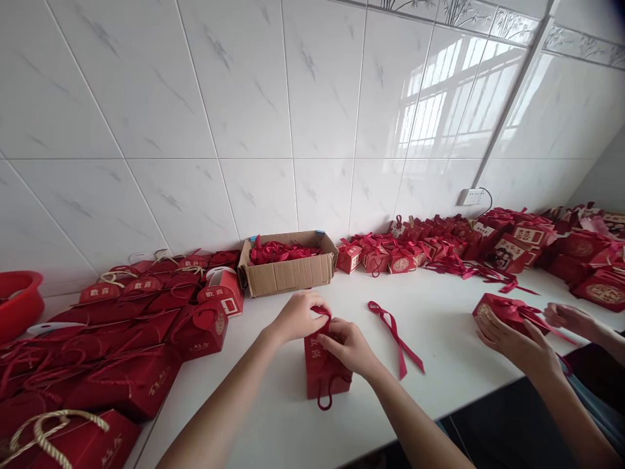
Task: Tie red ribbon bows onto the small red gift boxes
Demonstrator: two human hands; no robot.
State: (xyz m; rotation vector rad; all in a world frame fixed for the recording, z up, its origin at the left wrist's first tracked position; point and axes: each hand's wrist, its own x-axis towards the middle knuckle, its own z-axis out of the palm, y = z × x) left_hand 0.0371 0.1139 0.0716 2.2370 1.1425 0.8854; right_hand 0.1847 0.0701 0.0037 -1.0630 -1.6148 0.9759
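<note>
A small dark red gift box point(327, 381) with gold lettering stands on the white table in front of me, a dark red cord loop hanging down its near side. My left hand point(301, 317) is closed in a pinch at the box's far top edge, where some red material shows between thumb and fingers. From the right, my right hand point(350, 347) grips the top of the same box, fingers bent over its upper part. My fingers partly hide the box's top. A loose dark red ribbon point(398, 339), looped at one end, lies to the right of the box.
Behind the box stands a cardboard box point(288, 277) of red ribbons. Many red gift boxes point(198, 329) crowd the left, beside a red basin point(19, 306). Ribbon-tied boxes point(375, 258) line the tiled wall. At right, a co-worker's hands point(517, 342) handle another red box point(508, 311).
</note>
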